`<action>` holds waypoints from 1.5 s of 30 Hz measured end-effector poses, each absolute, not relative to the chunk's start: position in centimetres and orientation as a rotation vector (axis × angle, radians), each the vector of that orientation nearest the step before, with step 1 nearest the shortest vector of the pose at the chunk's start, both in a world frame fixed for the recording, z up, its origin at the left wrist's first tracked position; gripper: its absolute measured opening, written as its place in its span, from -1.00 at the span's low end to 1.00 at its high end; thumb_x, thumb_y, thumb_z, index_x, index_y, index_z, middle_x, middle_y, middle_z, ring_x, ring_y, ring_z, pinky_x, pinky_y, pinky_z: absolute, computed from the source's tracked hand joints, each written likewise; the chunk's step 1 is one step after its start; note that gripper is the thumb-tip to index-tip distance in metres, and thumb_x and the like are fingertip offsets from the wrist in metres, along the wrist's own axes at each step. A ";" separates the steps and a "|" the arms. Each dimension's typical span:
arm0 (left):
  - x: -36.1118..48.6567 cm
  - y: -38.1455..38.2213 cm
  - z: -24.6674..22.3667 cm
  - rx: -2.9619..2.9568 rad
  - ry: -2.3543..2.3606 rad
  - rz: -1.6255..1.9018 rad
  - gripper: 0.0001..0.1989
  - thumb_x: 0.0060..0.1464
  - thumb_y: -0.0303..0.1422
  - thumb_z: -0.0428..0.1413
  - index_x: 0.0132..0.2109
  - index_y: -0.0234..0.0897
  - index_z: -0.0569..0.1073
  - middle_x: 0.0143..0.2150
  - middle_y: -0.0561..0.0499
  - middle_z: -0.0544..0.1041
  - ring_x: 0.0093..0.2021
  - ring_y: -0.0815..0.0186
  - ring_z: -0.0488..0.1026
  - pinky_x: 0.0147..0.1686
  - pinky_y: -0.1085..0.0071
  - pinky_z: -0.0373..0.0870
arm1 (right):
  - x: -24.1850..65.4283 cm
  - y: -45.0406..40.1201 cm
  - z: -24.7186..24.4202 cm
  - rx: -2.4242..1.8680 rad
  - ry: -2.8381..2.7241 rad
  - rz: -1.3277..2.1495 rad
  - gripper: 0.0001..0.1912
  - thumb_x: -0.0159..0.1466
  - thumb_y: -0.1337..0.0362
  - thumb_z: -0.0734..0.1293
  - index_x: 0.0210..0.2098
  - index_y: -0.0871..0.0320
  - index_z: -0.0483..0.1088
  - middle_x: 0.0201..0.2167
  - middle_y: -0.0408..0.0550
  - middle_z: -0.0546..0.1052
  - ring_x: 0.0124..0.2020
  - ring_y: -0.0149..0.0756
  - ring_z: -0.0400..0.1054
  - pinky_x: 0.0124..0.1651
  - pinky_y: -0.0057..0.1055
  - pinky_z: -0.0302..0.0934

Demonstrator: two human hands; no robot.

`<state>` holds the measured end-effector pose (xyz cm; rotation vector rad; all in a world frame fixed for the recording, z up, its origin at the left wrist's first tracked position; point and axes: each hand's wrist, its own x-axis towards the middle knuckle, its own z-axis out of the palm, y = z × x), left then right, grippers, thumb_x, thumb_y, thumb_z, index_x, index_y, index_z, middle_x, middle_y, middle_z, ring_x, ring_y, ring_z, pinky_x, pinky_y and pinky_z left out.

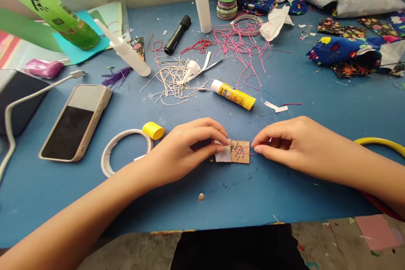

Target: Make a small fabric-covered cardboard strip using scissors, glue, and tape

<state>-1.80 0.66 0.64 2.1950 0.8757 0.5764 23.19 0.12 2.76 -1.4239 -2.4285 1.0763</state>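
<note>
Card (246, 160) partly covered, pink strands (242, 152) loose over its bare end

The left grip (183, 147) is nearly closed, its thumb pressing the work against the counter (253, 202) while the fingers curl above. The right grip (294, 139) narrows to a pinch, thumb and forefinger tips almost meeting, apparently on the strand ends. Flat between the two lies the small card, its left part under the left grip. It looks partway along: a white patch (223, 157) already covers some of it, and a sliver of dark patterned cloth (211, 158) peeps out below the left thumb. The right part is bare brown board with dark pen lines; the strands cross it, seemingly not yet fixed there. Whether the patch fastens them, I cannot tell.

The counter is blue, matt and strewn with scraps. Crumpled, printed fabric (335, 50) lies well beyond the right grip, and a stringy pink tangle (243, 42) beyond the gap between both. A round-cornered phone (74, 122) rests well left of the left grip; a wiry pale tangle (172, 76) spreads beyond it. Just left of that grip is a smooth white tape ring (105, 158). The cylindrical glue stick (237, 96) lies beyond the gap, seemingly uncapped. A glossy yellow cap (153, 130) sits beside the ring. Smallest, a round pale disc (201, 197) lies bodyward of the left grip.
</note>
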 end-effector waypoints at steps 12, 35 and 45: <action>-1.4 -0.3 1.5 2.044 1.018 0.705 -0.74 0.31 -0.35 0.02 -0.18 -0.35 0.59 -0.16 -0.09 0.61 -0.18 0.33 0.56 -0.19 0.49 0.49 | 22.7 -0.5 2.5 -1.396 -2.470 0.879 -0.82 0.23 0.34 0.29 -0.34 0.09 0.57 -0.45 -0.20 0.60 -0.49 -0.43 0.40 -0.40 -0.47 0.19; -0.3 -0.9 0.2 2.369 0.899 0.628 -0.83 0.25 -0.47 0.06 -0.20 -0.33 0.57 -0.22 -0.06 0.58 -0.23 0.33 0.53 -0.22 0.43 0.48 | 21.5 -2.2 1.7 -1.362 -2.667 0.582 -0.81 0.28 0.30 0.23 -0.38 0.11 0.47 -0.51 -0.16 0.46 -0.55 -0.36 0.32 -0.47 -0.42 0.06; -0.3 -0.5 0.3 2.321 0.860 0.570 -0.83 0.22 -0.42 0.11 -0.13 -0.33 0.59 -0.21 -0.07 0.55 -0.22 0.29 0.49 -0.21 0.37 0.45 | 21.3 -2.4 2.0 -1.258 -2.608 0.600 -0.90 0.28 0.32 0.26 -0.36 0.11 0.41 -0.54 -0.22 0.39 -0.56 -0.38 0.29 -0.50 -0.44 0.06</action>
